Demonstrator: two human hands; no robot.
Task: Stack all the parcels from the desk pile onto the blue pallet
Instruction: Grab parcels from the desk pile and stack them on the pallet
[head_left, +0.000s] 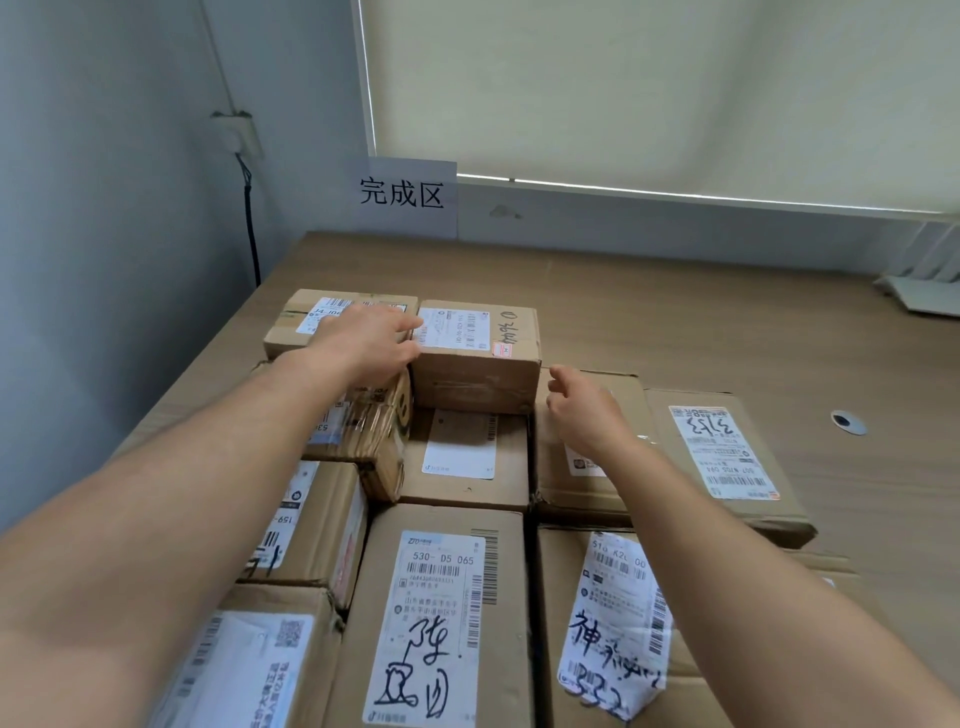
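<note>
Parcels (441, 613) packed in tight rows on cardboard-covered surface (675, 322), toward its left edge; at least two layers.
Sign (402, 195) on wall behind far edge.
Blue pallet, desk pile: not in view.
Top box (475, 358) sits on far row of stack, square to it.
Left hand (363, 345): fingers near straight, touching Top box's left side, gripping nothing.
Right hand (587, 410): loosely curled, empty, just right of Top box, not touching.
Judgement: task well along. Top box looks placed, perhaps getting a final nudge. Count still to come: cannot tell.
</note>
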